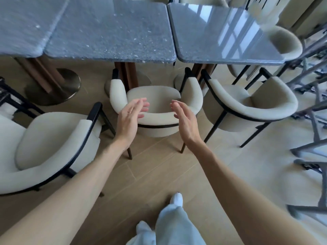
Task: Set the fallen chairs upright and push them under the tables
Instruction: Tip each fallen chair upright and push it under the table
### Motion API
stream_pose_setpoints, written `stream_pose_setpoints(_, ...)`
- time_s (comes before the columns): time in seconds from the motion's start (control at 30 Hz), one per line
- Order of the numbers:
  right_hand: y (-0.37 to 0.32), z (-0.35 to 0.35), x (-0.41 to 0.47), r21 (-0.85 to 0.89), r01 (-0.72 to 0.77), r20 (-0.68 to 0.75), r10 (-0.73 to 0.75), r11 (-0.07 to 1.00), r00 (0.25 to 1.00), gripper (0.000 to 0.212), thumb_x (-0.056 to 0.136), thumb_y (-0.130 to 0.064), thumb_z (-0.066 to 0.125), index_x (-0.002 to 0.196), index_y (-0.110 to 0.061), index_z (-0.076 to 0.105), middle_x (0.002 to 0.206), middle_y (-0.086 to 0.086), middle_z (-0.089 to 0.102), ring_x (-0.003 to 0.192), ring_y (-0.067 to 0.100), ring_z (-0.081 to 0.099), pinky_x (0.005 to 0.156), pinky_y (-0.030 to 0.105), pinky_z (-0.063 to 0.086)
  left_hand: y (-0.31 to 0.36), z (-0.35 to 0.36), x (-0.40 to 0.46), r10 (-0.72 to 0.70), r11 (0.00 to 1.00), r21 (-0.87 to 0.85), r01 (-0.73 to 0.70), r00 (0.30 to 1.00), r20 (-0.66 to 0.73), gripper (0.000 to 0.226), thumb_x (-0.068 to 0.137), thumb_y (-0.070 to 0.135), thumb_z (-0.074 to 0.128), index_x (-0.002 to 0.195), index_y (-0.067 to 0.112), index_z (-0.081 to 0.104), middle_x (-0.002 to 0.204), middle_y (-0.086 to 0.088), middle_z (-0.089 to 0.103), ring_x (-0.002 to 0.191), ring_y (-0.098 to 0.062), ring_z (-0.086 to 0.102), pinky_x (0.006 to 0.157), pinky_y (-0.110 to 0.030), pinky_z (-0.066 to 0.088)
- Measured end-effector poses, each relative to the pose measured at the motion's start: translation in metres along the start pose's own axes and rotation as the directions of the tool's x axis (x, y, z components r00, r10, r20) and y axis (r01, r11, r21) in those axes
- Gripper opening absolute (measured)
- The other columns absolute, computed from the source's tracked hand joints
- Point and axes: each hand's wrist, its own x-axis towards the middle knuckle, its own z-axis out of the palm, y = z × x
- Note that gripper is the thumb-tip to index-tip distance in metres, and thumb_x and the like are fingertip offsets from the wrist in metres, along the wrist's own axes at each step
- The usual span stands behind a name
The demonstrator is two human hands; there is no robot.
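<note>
Below the camera, both forearms reach forward over a wood-plank floor [150,174]. Left hand [130,119] and right hand [184,121] are held palms facing each other, fingers straight and loosely spread, gripping nothing; they hover just above the curved backrest of the middle chair [155,99], and contact cannot be determined. This cream-upholstered, black-framed chair stands upright on its legs, its seat facing the middle table [113,32] and its armrest tips at that table's near edge. Beside it, the left chair [53,147] and the right chair [247,105] also stand upright, well out from the tables. A left table [21,23] and a glossy right table [221,32] adjoin the middle one. Light trousers [173,223] and a white-socked foot [177,198] appear at bottom centre.
</note>
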Motion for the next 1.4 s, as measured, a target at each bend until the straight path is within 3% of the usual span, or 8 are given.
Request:
stream_pose_setpoints(0.13,-0.012,-0.019,-0.018,0.003,0.077,0.014,-0.077,0.997,0.997,0.057,0.095,-0.053,0.043,0.137,-0.017,0.060,0.133,-0.004,0.064,0.125,0.008,0.057,0.110,0.037,0.045,0.022,-0.006,-0.020,0.114,0.992,0.049,-0.116,0.992,0.051,0.037,0.100,0.038,0.045,0.126,0.019,0.065,0.127,0.000,0.068,0.122,-0.012,0.062,0.104,-0.030,0.050)
stream_pose_setpoints(0.3,-0.021,-0.042,-0.023,0.011,0.114,0.036,-0.114,0.993,0.993,0.043,0.105,-0.041,0.045,0.139,-0.017,0.058,0.137,-0.004,0.062,0.128,0.008,0.055,0.110,0.032,0.044,0.032,0.004,-0.035,0.215,0.977,0.017,-0.214,0.974,-0.067,0.044,0.099,0.033,0.048,0.132,0.006,0.060,0.128,-0.010,0.066,0.121,-0.021,0.062,0.099,-0.022,0.050)
stream_pose_setpoints(0.5,-0.021,-0.078,-0.018,0.033,0.169,0.048,-0.170,0.985,0.984,0.040,0.105,-0.039,0.047,0.138,-0.019,0.060,0.136,-0.008,0.062,0.121,-0.005,0.054,0.085,-0.004,0.037,0.031,0.039,-0.042,0.234,0.970,0.088,-0.228,0.969,-0.076,0.048,0.098,0.035,0.047,0.135,0.007,0.058,0.129,-0.006,0.066,0.122,-0.020,0.061,0.105,-0.032,0.049)
stream_pose_setpoints(0.73,-0.008,-0.100,0.003,0.029,0.145,0.106,-0.147,0.989,0.983,0.041,0.104,-0.039,0.049,0.138,-0.019,0.059,0.138,-0.007,0.061,0.123,-0.001,0.053,0.084,-0.002,0.039,0.016,0.061,-0.035,0.205,0.973,0.123,-0.193,0.974,-0.092,0.054,0.088,0.059,0.049,0.131,0.027,0.058,0.132,0.002,0.065,0.123,-0.015,0.061,0.111,-0.041,0.045)
stream_pose_setpoints(1.07,0.011,-0.079,0.069,-0.197,0.126,0.148,-0.098,0.972,0.984,0.047,0.102,-0.047,0.047,0.138,-0.019,0.057,0.139,-0.002,0.059,0.117,0.004,0.055,0.095,0.017,0.041,0.000,0.039,0.043,0.100,0.913,0.406,-0.046,0.988,-0.114,0.040,0.096,0.041,0.056,0.128,0.017,0.063,0.123,0.006,0.066,0.111,-0.011,0.061,0.094,-0.024,0.044)
stream_pose_setpoints(1.13,0.017,-0.075,0.089,-0.390,0.118,0.175,-0.052,0.913,0.983,0.052,0.101,-0.048,0.049,0.141,-0.016,0.054,0.141,0.002,0.057,0.125,0.013,0.055,0.105,0.030,0.043,-0.009,0.027,0.073,0.030,0.852,0.524,-0.004,0.999,-0.042,0.037,0.098,0.038,0.059,0.129,0.018,0.061,0.128,0.002,0.064,0.115,-0.015,0.060,0.093,-0.027,0.042)
stream_pose_setpoints(1.23,0.029,-0.072,0.119,-0.716,0.122,0.243,0.081,0.688,0.967,0.059,0.098,-0.046,0.056,0.146,-0.013,0.045,0.146,0.007,0.049,0.133,0.024,0.048,0.110,0.041,0.042,-0.031,0.011,0.112,-0.113,0.682,0.730,0.037,0.992,0.055,0.048,0.094,0.041,0.062,0.136,0.020,0.054,0.140,-0.003,0.057,0.125,-0.024,0.055,0.092,-0.033,0.041)
stream_pose_setpoints(1.4,0.063,-0.055,0.157,-0.917,0.130,0.265,0.332,0.377,0.905,0.078,0.088,-0.052,0.068,0.147,-0.013,0.036,0.149,0.007,0.039,0.137,0.029,0.036,0.105,0.056,0.041,-0.073,-0.004,0.149,-0.382,0.424,0.900,0.097,0.920,0.081,0.082,0.084,0.048,0.073,0.152,0.028,0.032,0.151,-0.006,0.039,0.133,-0.033,0.044,0.100,-0.051,0.047)
